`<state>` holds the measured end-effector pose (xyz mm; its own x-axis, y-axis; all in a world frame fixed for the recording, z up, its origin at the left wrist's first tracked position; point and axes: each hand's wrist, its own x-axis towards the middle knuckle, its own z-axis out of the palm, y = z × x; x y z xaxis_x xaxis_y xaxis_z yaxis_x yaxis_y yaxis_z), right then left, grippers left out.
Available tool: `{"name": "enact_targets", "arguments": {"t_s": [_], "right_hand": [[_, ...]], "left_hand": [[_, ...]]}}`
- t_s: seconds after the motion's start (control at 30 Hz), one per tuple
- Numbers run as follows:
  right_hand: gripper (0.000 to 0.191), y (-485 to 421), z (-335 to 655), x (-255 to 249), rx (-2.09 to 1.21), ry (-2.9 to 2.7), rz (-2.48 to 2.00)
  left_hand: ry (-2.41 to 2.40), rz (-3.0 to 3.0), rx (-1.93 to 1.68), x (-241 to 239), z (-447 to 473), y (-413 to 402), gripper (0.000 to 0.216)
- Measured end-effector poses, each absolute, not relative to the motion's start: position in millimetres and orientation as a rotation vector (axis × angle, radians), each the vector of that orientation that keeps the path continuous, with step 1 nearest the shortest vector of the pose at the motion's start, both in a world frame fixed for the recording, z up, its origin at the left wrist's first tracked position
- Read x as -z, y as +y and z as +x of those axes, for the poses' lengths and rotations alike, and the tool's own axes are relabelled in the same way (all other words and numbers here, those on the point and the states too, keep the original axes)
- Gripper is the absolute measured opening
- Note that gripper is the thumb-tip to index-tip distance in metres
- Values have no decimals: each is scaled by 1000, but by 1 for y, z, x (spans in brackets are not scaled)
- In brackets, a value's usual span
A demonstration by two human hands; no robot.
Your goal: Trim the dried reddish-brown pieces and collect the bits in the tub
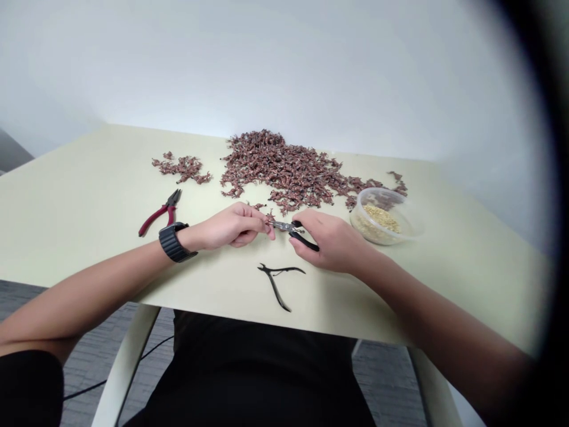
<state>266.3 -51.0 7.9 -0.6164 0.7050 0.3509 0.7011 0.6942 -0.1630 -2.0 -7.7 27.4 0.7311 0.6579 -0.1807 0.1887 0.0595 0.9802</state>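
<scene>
My right hand (331,240) is wrapped round a pair of small pliers (299,234) with black handles and slim silver jaws. The jaws point left and meet the fingertips of my left hand (242,225). Those fingertips are pinched together on a small reddish-brown piece (269,219), mostly hidden by the fingers. Just beyond both hands spreads a large pile of similar reddish-brown pieces (275,166), with dark tips and spindly limb-like ends. A black-handled nipper (275,284) lies with its handles spread on the table, nearer to me than the hands.
Pliers with red handles (159,213) lie left of my left hand on the pale yellow table (89,196). A smaller cluster of brown pieces (184,168) is behind them. To the right stands a clear round tub (371,234) holding small golden bits (382,218). A wall (275,71) rises behind the table.
</scene>
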Motion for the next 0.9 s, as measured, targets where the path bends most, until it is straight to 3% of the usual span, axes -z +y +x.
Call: {"name": "enact_targets", "arguments": {"t_s": [0.53,0.73,0.9], "right_hand": [[25,-50,267,-3,103,-2512,-1072],[21,-50,267,-3,223,-2472,-1076],[22,-50,267,-2,186,-2432,-1148]], "left_hand": [[718,1486,-427,-27,-1,-9,23],[652,1295,-375,-24,1,-8,45],[553,1241,-457,-20,3,-9,31]]}}
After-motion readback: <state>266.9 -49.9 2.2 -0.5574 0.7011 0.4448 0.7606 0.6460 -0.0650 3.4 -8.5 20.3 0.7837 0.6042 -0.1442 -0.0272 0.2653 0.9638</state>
